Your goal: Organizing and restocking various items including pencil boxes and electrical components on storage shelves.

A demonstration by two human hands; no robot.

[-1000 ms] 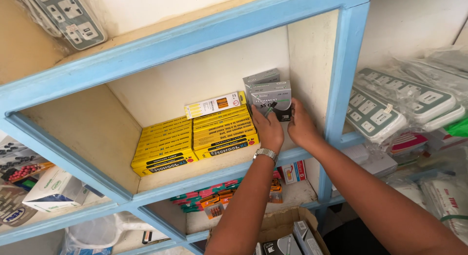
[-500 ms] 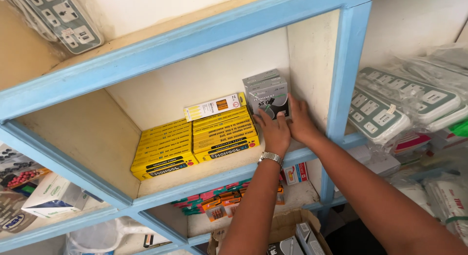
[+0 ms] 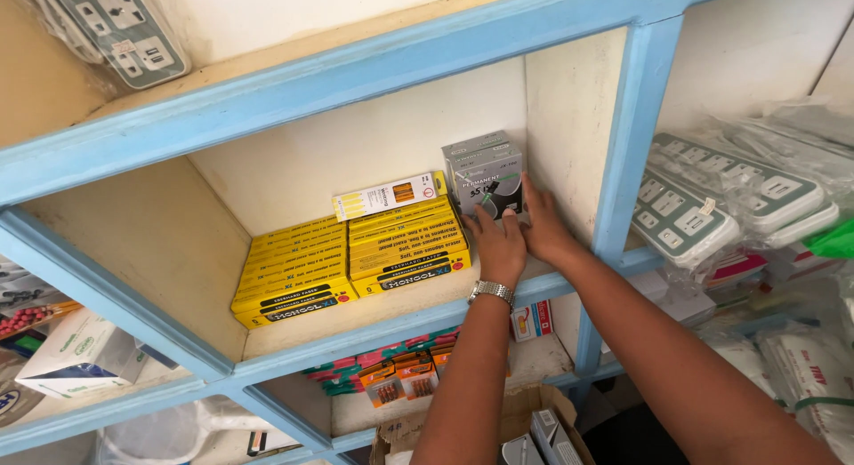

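— Where's the grey box?
— The grey box (image 3: 483,173) stands upright at the right end of the blue shelf (image 3: 374,327), against the side wall. My left hand (image 3: 499,243) presses flat on its front, fingers spread; my right hand (image 3: 543,229) cups its lower right side.
— And around it?
— Yellow pencil boxes (image 3: 356,262) stacked at nine o'clock, packaged power strips (image 3: 712,207) at three o'clock

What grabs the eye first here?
Both hands, the left hand and the right hand, press on a stack of grey boxes at the right end of a blue-framed shelf. Beside them lie stacks of yellow boxes, and bagged power strips fill the compartment to the right.
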